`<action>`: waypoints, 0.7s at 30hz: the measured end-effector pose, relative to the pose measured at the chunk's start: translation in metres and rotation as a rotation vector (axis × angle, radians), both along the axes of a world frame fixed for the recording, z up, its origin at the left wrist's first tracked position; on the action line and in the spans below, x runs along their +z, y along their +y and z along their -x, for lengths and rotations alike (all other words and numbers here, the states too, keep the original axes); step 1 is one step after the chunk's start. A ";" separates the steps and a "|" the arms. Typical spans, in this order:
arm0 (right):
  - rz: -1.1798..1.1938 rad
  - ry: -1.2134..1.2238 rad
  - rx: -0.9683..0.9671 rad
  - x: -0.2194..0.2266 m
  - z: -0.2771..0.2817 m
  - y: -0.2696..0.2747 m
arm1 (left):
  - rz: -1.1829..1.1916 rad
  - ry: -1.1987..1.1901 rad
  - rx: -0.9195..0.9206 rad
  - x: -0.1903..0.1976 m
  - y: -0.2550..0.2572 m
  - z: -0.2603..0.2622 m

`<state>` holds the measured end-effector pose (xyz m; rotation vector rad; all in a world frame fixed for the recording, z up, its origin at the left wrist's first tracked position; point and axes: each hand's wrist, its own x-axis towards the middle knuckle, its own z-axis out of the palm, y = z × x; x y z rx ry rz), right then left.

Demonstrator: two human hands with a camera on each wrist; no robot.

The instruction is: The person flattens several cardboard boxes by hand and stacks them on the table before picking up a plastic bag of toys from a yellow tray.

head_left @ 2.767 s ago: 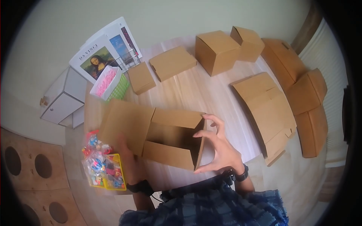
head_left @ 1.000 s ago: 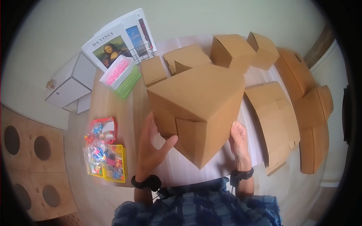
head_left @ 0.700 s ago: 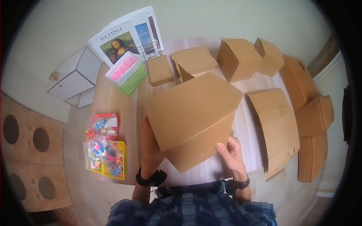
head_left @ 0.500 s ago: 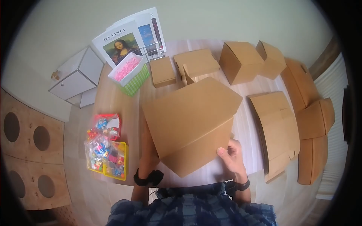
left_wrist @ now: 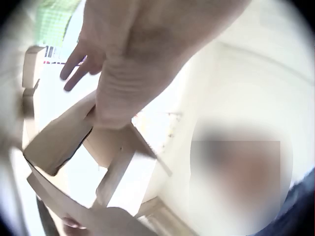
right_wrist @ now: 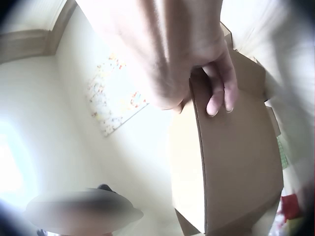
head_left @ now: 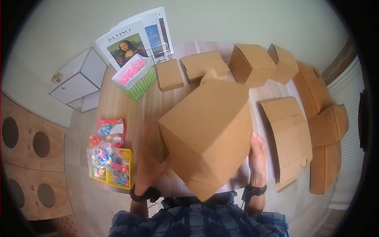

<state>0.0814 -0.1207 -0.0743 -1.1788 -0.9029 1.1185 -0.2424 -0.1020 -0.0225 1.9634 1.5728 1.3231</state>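
A brown cardboard box [head_left: 209, 118] is held tilted over the near middle of the table, one corner toward the body. My right hand [head_left: 258, 154] grips its right side. In the right wrist view, that hand [right_wrist: 187, 54] has its thumb and fingers on opposite sides of a cardboard edge. My left hand [head_left: 152, 172], blurred, is at the box's lower left. The left wrist view has the left hand [left_wrist: 133, 73] with extended fingers over the loose cardboard flaps [left_wrist: 64, 135] and the box's open end; its thumb is mostly hidden.
Closed cardboard boxes [head_left: 169, 75] line the table's back. A flattened carton [head_left: 286, 138] lies right, beside brown leather-like blocks [head_left: 325, 126]. Left are a yellow tray [head_left: 129, 166] and red tray [head_left: 122, 132] with bagged toys, a basket of pink shreds [head_left: 138, 85], and art books [head_left: 122, 43].
The box, earlier open-side up, has been turned over, and its near corner now tips lower toward the body. The left hand has shifted slightly left; the right hand keeps its hold.
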 end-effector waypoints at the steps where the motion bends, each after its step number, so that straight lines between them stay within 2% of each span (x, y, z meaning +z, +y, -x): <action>1: 0.002 -0.040 0.013 0.006 0.009 -0.001 | -0.161 0.133 0.062 0.006 0.004 -0.005; 2: 0.007 -0.080 0.027 0.016 0.024 -0.003 | -0.322 0.263 0.152 0.012 0.008 -0.009; 3: 0.010 -0.120 0.040 0.026 0.035 -0.005 | -0.409 0.515 0.170 0.016 0.008 -0.005; 5: -0.002 -0.091 0.060 0.028 0.035 -0.008 | -0.363 0.577 0.055 0.012 0.009 0.006; 7: -0.031 -0.094 0.017 0.022 0.026 -0.011 | -0.101 0.192 -0.211 -0.004 0.009 0.018; 8: -0.112 -0.222 0.022 0.028 0.026 -0.012 | 0.048 0.033 -0.292 -0.009 0.004 0.021; 10: -0.265 -0.479 0.036 0.053 0.033 -0.009 | 0.355 -0.196 -0.337 -0.022 -0.015 0.027; 11: -0.268 -0.656 -0.019 0.061 0.041 -0.007 | 0.497 -0.304 -0.345 -0.031 -0.024 0.030; 13: -0.274 -1.011 -0.124 0.071 0.059 -0.003 | 0.635 -0.444 -0.357 -0.049 -0.035 0.031; 16: -0.128 -1.215 0.072 0.014 0.064 0.011 | 0.748 -0.574 -0.369 -0.068 -0.038 0.026; 19: -0.098 -1.455 0.114 -0.049 0.072 0.006 | 0.810 -0.624 -0.359 -0.079 -0.041 0.022; 21: -0.083 -1.420 0.129 -0.059 0.074 0.003 | 0.833 -0.630 -0.336 -0.085 -0.044 0.022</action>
